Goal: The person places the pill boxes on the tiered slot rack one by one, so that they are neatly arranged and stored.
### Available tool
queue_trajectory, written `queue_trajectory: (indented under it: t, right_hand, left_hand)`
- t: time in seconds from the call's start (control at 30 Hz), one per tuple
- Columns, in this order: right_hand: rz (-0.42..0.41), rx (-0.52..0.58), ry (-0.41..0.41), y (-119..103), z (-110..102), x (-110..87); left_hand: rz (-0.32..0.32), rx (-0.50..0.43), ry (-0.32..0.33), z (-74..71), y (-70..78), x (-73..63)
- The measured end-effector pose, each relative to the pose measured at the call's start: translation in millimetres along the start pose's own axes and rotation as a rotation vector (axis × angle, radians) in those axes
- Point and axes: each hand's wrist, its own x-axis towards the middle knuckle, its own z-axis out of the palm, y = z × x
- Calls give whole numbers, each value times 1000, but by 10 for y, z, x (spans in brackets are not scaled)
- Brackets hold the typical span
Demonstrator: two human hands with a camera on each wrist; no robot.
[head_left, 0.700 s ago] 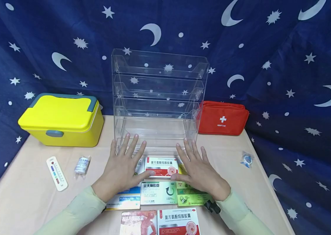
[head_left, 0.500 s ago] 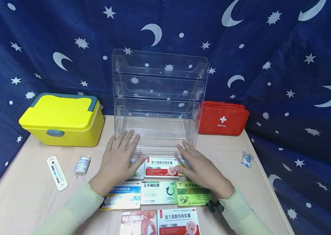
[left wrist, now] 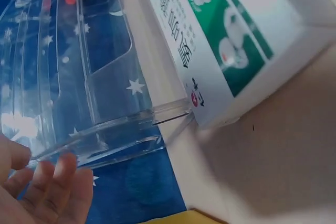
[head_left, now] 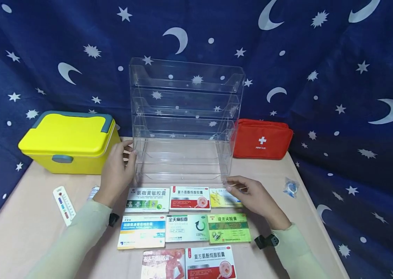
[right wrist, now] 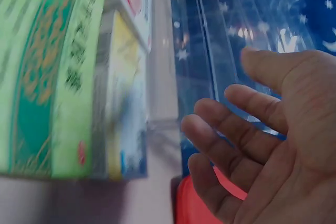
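A clear acrylic tiered rack [head_left: 182, 167] stands upright at the back middle of the table. My left hand [head_left: 116, 170] is at its left side, fingers loosely bent and fingertips right at the side panel; in the left wrist view those fingers [left wrist: 65, 182] overlap the panel's edge. By the lower right front corner, my right hand [head_left: 252, 195] has its thumb and fingers spread apart and relaxed, with nothing between them. Just before the rack lie rows of medicine boxes, among them a white-green box [head_left: 147, 199], a red-white box [head_left: 190, 198] and a yellow-white box [head_left: 225, 197] partly behind my right hand.
A yellow lidded case [head_left: 65, 135] sits left of the rack, and a red first-aid pouch [head_left: 262, 139] right of it. A white test-card-like strip [head_left: 64, 205], a partly hidden wrapped roll [head_left: 93, 192] and a small bagged blue item [head_left: 290, 188] lie outward. A starry cloth [head_left: 321, 77] hangs behind.
Both hands were spread over the boxes in front of the rack. They have parted: the left moved up to the rack's left side, the right outward to its lower right corner, uncovering the boxes.
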Motion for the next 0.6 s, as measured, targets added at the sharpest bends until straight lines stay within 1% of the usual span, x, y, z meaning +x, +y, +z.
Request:
queue_trajectory:
  t: [0.07,0.17,0.27,0.37,0.43,0.6]
  right_hand:
    - [29,-19,12,98,-6,-8]
    - [49,-75,46,239,8,-13]
    - [46,-131,63,370,36,-24]
    - [52,-169,62,469,66,-49]
    - [67,-192,56,509,86,-64]
    - [66,-227,41,551,130,-54]
  left_hand:
    - [-45,-30,-12,5,-26,20]
    - [-71,-32,-20,-9,-57,41]
    - [-75,-30,-26,-28,-79,54]
    - [-71,-34,-31,-23,-86,59]
    - [-64,-29,-30,-16,-90,60]
    - [-50,11,-26,5,-105,53]
